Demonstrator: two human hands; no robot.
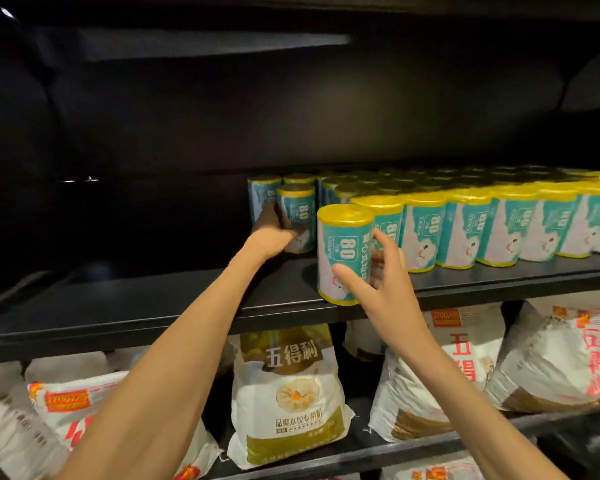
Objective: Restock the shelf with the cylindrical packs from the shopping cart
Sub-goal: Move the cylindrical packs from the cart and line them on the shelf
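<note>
right hand (381,282) grips a teal yellow-capped cylindrical pack (343,252) at frame centre on the black metal shelf (153,306); left hand (274,230) clasps another deeper; slide both flush, upright

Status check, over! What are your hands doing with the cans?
Left hand grips rear pack. Right hand holds front pack at shelf edge. Nothing blocking.

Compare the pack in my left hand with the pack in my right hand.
The left pack stands deep on the shelf, in shadow; the right pack sits at the front edge, brightly lit. The left hand holds its pack low; the right hand grips its pack's side. Both are upright, teal with yellow tops.
</note>
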